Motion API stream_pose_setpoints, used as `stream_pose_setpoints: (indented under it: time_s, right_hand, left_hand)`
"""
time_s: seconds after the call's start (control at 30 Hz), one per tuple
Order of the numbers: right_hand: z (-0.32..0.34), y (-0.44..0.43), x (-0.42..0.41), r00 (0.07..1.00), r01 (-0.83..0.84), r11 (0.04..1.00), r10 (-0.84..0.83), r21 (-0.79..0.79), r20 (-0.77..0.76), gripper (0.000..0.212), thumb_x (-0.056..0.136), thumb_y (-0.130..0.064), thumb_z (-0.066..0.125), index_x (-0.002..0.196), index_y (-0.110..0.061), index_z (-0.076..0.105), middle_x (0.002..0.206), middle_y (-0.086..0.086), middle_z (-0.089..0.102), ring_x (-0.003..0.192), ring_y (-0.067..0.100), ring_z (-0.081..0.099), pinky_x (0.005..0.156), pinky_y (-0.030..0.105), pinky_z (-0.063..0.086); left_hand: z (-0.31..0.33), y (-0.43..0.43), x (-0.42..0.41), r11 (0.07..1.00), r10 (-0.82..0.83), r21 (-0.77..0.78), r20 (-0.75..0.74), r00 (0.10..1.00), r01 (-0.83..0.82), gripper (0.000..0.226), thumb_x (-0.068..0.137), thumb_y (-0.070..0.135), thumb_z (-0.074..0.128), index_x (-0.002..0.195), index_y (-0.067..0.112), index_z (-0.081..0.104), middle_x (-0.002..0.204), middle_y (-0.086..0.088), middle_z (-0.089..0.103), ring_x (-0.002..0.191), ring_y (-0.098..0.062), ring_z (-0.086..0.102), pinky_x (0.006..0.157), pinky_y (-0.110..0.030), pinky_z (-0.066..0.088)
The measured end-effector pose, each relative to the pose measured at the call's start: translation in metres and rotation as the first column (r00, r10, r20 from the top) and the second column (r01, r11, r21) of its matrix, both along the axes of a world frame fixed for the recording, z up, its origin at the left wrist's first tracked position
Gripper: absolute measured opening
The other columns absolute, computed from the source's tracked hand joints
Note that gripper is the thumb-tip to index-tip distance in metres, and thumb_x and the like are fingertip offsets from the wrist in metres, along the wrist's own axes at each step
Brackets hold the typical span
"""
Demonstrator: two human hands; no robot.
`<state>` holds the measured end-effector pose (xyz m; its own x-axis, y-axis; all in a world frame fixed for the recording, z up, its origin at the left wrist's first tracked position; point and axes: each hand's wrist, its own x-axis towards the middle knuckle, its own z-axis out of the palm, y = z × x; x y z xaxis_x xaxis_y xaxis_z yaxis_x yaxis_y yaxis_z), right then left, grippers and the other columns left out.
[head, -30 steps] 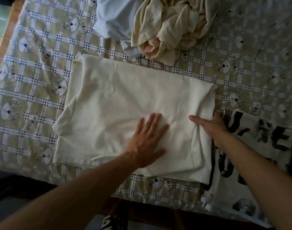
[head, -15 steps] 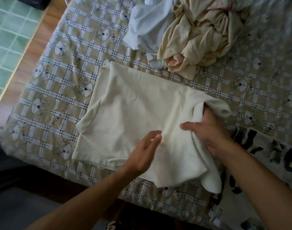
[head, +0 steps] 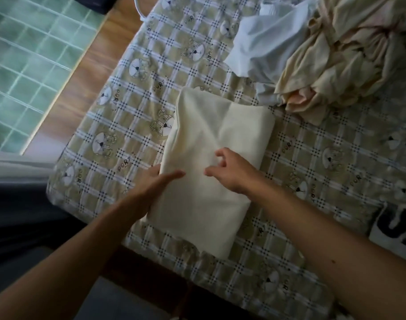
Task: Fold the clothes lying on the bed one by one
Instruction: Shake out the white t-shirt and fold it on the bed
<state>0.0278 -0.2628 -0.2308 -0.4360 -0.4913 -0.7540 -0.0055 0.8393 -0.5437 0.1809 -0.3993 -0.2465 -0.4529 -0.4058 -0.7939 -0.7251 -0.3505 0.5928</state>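
A cream garment [head: 211,135] lies folded into a narrow rectangle on the checked bed sheet [head: 128,112], near the bed's front edge. My left hand [head: 151,188] is at the garment's left edge, thumb on top of the cloth and fingers tucked under that edge. My right hand [head: 232,172] rests on the middle of the folded garment, its fingers loosely curled and holding nothing. A crumpled pile of beige clothes [head: 347,54] and a white garment [head: 262,47] sit at the back right.
A white cloth with large black print [head: 400,229] lies at the right edge. The bed's wooden frame [head: 86,72] runs along the left, with green floor tiles [head: 24,65] beyond it. Bare sheet shows left and right of the folded garment.
My right hand carried the garment's right side over to the left, folding it in half, and let go. My left hand moved from the middle to the left edge.
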Motion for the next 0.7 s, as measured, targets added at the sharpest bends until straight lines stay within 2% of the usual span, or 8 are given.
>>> stream_pose_setpoints:
  time_s: [0.1, 0.17, 0.23, 0.37, 0.47, 0.57, 0.63, 0.7]
  right_hand:
    - [-0.017, 0.020, -0.002, 0.997, -0.002, 0.999, 0.005, 0.044, -0.071, 0.065, 0.089, -0.038, 0.066, 0.146, -0.019, 0.039, 0.137, 0.006, 0.051, 0.116, 0.022, 0.054, 0.088, 0.033, 0.042]
    - [-0.024, 0.025, -0.005, 0.988, -0.007, 0.996, 0.020, 0.085, -0.156, 0.060, 0.089, -0.038, 0.066, 0.142, -0.021, 0.041, 0.133, 0.005, 0.051, 0.111, 0.021, 0.054, 0.085, 0.032, 0.042]
    - [-0.027, 0.025, -0.009, 0.949, -0.019, 0.995, 0.050, 0.102, -0.312, 0.056, 0.087, -0.038, 0.066, 0.137, -0.022, 0.044, 0.132, 0.004, 0.048, 0.110, 0.023, 0.054, 0.084, 0.033, 0.045]
    - [-0.035, 0.019, -0.036, 0.807, -0.050, 0.985, 0.137, 0.165, -0.575, 0.058, 0.089, -0.041, 0.062, 0.140, -0.025, 0.039, 0.138, 0.007, 0.041, 0.121, 0.030, 0.048, 0.087, 0.038, 0.043]
    - [-0.050, 0.032, -0.064, 0.787, -0.003, 0.959, 0.177, 0.283, -0.591, 0.065, 0.093, -0.046, 0.056, 0.150, -0.028, 0.028, 0.149, 0.014, 0.031, 0.131, 0.038, 0.038, 0.099, 0.045, 0.038]
    - [-0.060, 0.062, -0.075, 0.770, 0.009, 0.915, 0.251, 0.402, -0.587, 0.072, 0.096, -0.053, 0.048, 0.156, -0.027, 0.018, 0.153, 0.018, 0.024, 0.133, 0.041, 0.034, 0.103, 0.047, 0.036]
    - [-0.062, 0.077, -0.073, 0.773, 0.047, 0.919, 0.215, 0.392, -0.597, 0.068, 0.097, -0.054, 0.047, 0.153, -0.022, 0.026, 0.146, 0.019, 0.030, 0.128, 0.040, 0.038, 0.097, 0.047, 0.040]
    - [-0.060, 0.081, -0.066, 0.829, 0.164, 0.940, 0.033, 0.298, -0.559, 0.069, 0.096, -0.049, 0.051, 0.153, -0.020, 0.026, 0.148, 0.019, 0.033, 0.130, 0.040, 0.040, 0.097, 0.046, 0.042]
  left_hand:
    - [-0.010, -0.004, 0.004, 0.977, -0.172, -0.116, 0.074, 0.982, 0.180, 0.024, 0.082, 0.003, 0.071, 0.098, 0.021, 0.069, 0.089, -0.001, 0.075, 0.077, -0.015, 0.074, 0.068, -0.034, 0.062]
    - [-0.011, -0.009, 0.008, 0.958, -0.174, -0.208, 0.118, 0.978, 0.196, 0.024, 0.086, 0.002, 0.064, 0.090, 0.026, 0.065, 0.080, 0.008, 0.070, 0.058, 0.000, 0.068, 0.049, -0.018, 0.053]
    - [-0.017, -0.018, 0.013, 0.928, -0.119, -0.334, 0.164, 0.979, 0.168, 0.016, 0.091, 0.007, 0.061, 0.092, 0.022, 0.066, 0.079, 0.008, 0.069, 0.058, -0.005, 0.068, 0.045, -0.017, 0.048]
    - [-0.026, -0.032, 0.022, 0.729, -0.122, -0.591, 0.385, 0.915, 0.346, 0.013, 0.097, 0.023, 0.057, 0.109, 0.017, 0.061, 0.102, -0.003, 0.067, 0.083, -0.019, 0.062, 0.061, -0.031, 0.048]
    - [-0.022, -0.025, 0.008, 0.484, -0.308, -0.746, 0.344, 0.887, 0.458, 0.030, 0.098, 0.029, 0.056, 0.127, 0.019, 0.053, 0.122, -0.005, 0.056, 0.104, -0.021, 0.054, 0.078, -0.030, 0.045]
    - [-0.020, -0.019, -0.019, 0.289, -0.529, -0.813, 0.304, 0.792, 0.506, 0.052, 0.097, 0.038, 0.056, 0.145, 0.021, 0.043, 0.150, -0.010, 0.040, 0.135, -0.028, 0.039, 0.108, -0.045, 0.039]
    - [-0.023, -0.016, -0.042, 0.195, -0.635, -0.806, 0.331, 0.698, 0.559, 0.062, 0.098, 0.046, 0.051, 0.153, 0.025, 0.033, 0.162, -0.010, 0.025, 0.148, -0.031, 0.022, 0.119, -0.052, 0.027]
    - [-0.032, -0.014, -0.068, 0.055, -0.717, -0.799, 0.387, 0.580, 0.599, 0.068, 0.099, 0.051, 0.045, 0.158, 0.027, 0.021, 0.168, -0.009, 0.007, 0.154, -0.029, 0.002, 0.123, -0.054, 0.013]
